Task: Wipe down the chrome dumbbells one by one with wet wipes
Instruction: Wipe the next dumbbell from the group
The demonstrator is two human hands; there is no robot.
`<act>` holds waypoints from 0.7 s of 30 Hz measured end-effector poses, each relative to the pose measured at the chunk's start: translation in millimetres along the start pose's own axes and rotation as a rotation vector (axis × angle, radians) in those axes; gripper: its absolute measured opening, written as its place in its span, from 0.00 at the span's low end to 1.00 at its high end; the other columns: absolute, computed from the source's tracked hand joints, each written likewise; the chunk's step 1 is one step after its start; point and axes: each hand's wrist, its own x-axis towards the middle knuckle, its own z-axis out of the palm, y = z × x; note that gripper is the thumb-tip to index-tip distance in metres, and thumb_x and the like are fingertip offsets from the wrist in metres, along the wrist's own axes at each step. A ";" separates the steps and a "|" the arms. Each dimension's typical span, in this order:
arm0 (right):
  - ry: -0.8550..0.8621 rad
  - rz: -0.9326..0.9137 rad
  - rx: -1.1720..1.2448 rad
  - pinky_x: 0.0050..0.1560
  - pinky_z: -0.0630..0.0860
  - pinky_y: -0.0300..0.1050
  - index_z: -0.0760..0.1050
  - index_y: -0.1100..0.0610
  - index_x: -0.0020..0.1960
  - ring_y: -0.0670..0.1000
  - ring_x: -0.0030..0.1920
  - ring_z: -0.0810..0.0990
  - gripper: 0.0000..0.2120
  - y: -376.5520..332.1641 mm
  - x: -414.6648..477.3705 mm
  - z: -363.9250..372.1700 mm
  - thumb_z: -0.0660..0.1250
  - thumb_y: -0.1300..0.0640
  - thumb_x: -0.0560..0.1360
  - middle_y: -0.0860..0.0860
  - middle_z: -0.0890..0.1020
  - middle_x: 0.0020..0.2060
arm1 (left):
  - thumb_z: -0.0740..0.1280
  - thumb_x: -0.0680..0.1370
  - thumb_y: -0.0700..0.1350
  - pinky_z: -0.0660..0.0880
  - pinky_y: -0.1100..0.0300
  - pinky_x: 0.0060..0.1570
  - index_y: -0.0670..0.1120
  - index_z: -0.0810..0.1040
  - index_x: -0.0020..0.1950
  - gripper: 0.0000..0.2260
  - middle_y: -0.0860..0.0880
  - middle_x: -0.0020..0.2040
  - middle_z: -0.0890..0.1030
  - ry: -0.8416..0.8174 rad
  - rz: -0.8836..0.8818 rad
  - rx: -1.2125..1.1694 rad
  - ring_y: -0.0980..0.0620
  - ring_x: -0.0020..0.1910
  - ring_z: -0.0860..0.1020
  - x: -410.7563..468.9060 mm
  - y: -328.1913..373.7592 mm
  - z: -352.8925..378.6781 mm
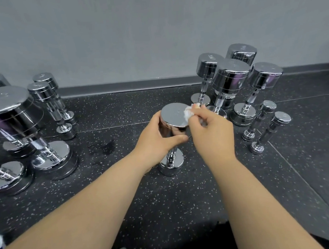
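Note:
A chrome dumbbell [171, 115] stands on end on the black speckled floor, in the middle of the view. My left hand [156, 138] grips the side of its upper head, thumb across the front. My right hand [210, 130] pinches a crumpled white wet wipe [188, 112] and presses it on the right part of the flat top face. The dumbbell's handle and lower head [171, 165] show below my left hand.
Several larger chrome dumbbells [16, 120] stand on end at the left, several more [231, 77] at the back right, and two small ones [262, 123] at the right. A damp patch [105, 146] marks the floor. The grey wall [155, 29] runs behind.

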 end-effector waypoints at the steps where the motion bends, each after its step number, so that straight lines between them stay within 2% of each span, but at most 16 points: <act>1: -0.011 -0.028 0.019 0.75 0.61 0.41 0.85 0.49 0.49 0.43 0.69 0.73 0.11 -0.8 -6.9 2.2 0.65 0.59 0.76 0.47 0.83 0.60 | 0.81 0.66 0.46 0.73 0.58 0.63 0.57 0.70 0.68 0.34 0.61 0.58 0.81 0.000 -0.002 0.002 0.62 0.58 0.78 -0.1 0.2 -0.6; 3: -0.035 -0.069 0.015 0.73 0.59 0.34 0.86 0.49 0.47 0.42 0.69 0.73 0.11 -3.7 -14.7 9.7 0.66 0.60 0.74 0.47 0.83 0.60 | 0.80 0.67 0.44 0.74 0.60 0.60 0.58 0.71 0.68 0.32 0.61 0.57 0.82 -0.001 0.004 -0.002 0.63 0.56 0.79 0.2 1.5 -1.2; 5: -0.026 -0.027 -0.049 0.68 0.69 0.37 0.85 0.47 0.51 0.46 0.65 0.77 0.13 -2.0 -2.5 10.8 0.64 0.58 0.75 0.47 0.83 0.60 | 0.80 0.67 0.45 0.74 0.61 0.59 0.57 0.70 0.69 0.33 0.61 0.57 0.82 -0.002 -0.002 -0.003 0.63 0.56 0.79 -0.4 1.3 0.3; 6: -0.015 0.006 -0.094 0.58 0.75 0.37 0.84 0.47 0.55 0.47 0.57 0.80 0.13 -1.5 6.3 8.2 0.63 0.56 0.76 0.48 0.84 0.57 | 0.80 0.67 0.45 0.73 0.62 0.59 0.57 0.70 0.70 0.35 0.61 0.58 0.81 -0.001 0.001 -0.004 0.63 0.57 0.78 0.3 0.4 0.7; 7: -0.003 0.031 -0.126 0.45 0.75 0.33 0.83 0.46 0.56 0.46 0.48 0.79 0.14 -0.1 10.9 5.6 0.62 0.55 0.78 0.48 0.85 0.51 | 0.81 0.66 0.46 0.72 0.62 0.61 0.56 0.70 0.70 0.36 0.61 0.58 0.81 -0.001 -0.002 0.001 0.62 0.58 0.78 0.5 -1.7 0.1; 8: 0.009 0.041 -0.142 0.36 0.70 0.30 0.84 0.46 0.53 0.45 0.41 0.75 0.13 2.6 12.1 2.2 0.61 0.54 0.79 0.47 0.84 0.42 | 0.81 0.66 0.46 0.71 0.61 0.62 0.57 0.69 0.70 0.36 0.60 0.58 0.81 -0.001 -0.003 0.010 0.62 0.59 0.77 1.2 -2.7 0.1; 10: 0.047 0.050 -0.158 0.29 0.62 0.34 0.79 0.49 0.37 0.43 0.34 0.66 0.15 10.4 4.2 -0.7 0.60 0.52 0.79 0.45 0.73 0.28 | 0.81 0.65 0.48 0.71 0.59 0.63 0.57 0.69 0.70 0.36 0.58 0.58 0.81 -0.003 -0.004 0.025 0.61 0.60 0.77 3.3 -5.1 -0.9; 12: 0.069 0.089 -0.153 0.30 0.62 0.40 0.76 0.53 0.34 0.45 0.28 0.64 0.17 16.0 -9.4 2.4 0.61 0.50 0.79 0.47 0.70 0.24 | 0.81 0.65 0.47 0.71 0.59 0.64 0.57 0.69 0.70 0.36 0.59 0.58 0.81 0.008 -0.009 0.028 0.61 0.59 0.77 5.2 -6.0 -1.1; 14: 0.104 0.134 0.012 0.34 0.67 0.35 0.83 0.48 0.41 0.42 0.30 0.71 0.13 10.6 -19.9 7.0 0.62 0.50 0.80 0.41 0.78 0.29 | 0.81 0.66 0.46 0.72 0.60 0.61 0.56 0.70 0.69 0.34 0.60 0.54 0.82 0.013 -0.010 0.025 0.61 0.56 0.78 6.4 -5.5 0.3; 15: 0.116 0.149 0.139 0.41 0.72 0.31 0.84 0.46 0.50 0.38 0.37 0.77 0.10 5.1 -22.5 10.1 0.63 0.51 0.80 0.38 0.83 0.39 | 0.80 0.67 0.45 0.73 0.63 0.57 0.56 0.70 0.68 0.33 0.59 0.51 0.83 0.008 -0.009 0.023 0.62 0.54 0.79 5.8 -4.5 0.8; 16: 0.103 0.155 0.244 0.50 0.73 0.27 0.82 0.46 0.58 0.35 0.49 0.79 0.11 -1.6 -22.1 12.8 0.64 0.53 0.80 0.38 0.83 0.50 | 0.80 0.67 0.44 0.73 0.68 0.53 0.57 0.71 0.67 0.32 0.58 0.49 0.84 0.006 -0.006 0.023 0.63 0.52 0.79 5.1 -3.5 0.9; 17: 0.067 0.138 0.300 0.58 0.71 0.26 0.80 0.48 0.63 0.35 0.60 0.76 0.13 -6.6 -18.5 15.5 0.65 0.56 0.81 0.38 0.80 0.58 | 0.79 0.68 0.44 0.72 0.73 0.48 0.57 0.70 0.66 0.31 0.59 0.50 0.83 0.006 -0.003 0.025 0.66 0.50 0.79 3.7 -3.1 0.3; 18: 0.026 0.106 0.295 0.63 0.70 0.27 0.79 0.49 0.65 0.35 0.63 0.74 0.14 -8.6 -12.3 17.0 0.64 0.57 0.81 0.39 0.78 0.61 | 0.79 0.68 0.44 0.71 0.76 0.45 0.58 0.70 0.66 0.31 0.60 0.51 0.83 0.007 0.001 0.026 0.68 0.49 0.78 2.7 -2.2 0.5; 19: -0.001 0.095 0.246 0.63 0.71 0.32 0.79 0.49 0.64 0.38 0.60 0.76 0.14 -7.9 -4.0 18.1 0.64 0.57 0.81 0.40 0.79 0.60 | 0.79 0.68 0.44 0.70 0.77 0.44 0.58 0.70 0.66 0.31 0.60 0.53 0.82 0.007 0.001 0.031 0.69 0.49 0.78 1.4 -2.2 -0.3; 20: -0.016 0.105 0.175 0.59 0.75 0.40 0.81 0.47 0.61 0.41 0.52 0.77 0.12 -6.6 4.9 15.7 0.63 0.54 0.81 0.43 0.82 0.56 | 0.79 0.67 0.45 0.70 0.76 0.45 0.58 0.69 0.67 0.32 0.60 0.54 0.81 0.009 0.003 0.043 0.68 0.51 0.77 0.7 -2.3 0.1; 21: -0.035 0.123 0.108 0.52 0.77 0.46 0.82 0.46 0.53 0.43 0.44 0.76 0.10 -5.6 12.2 12.7 0.62 0.52 0.81 0.46 0.84 0.49 | 0.80 0.67 0.47 0.70 0.74 0.48 0.58 0.69 0.68 0.34 0.60 0.56 0.80 0.010 0.008 0.062 0.66 0.53 0.77 1.4 -1.8 -0.2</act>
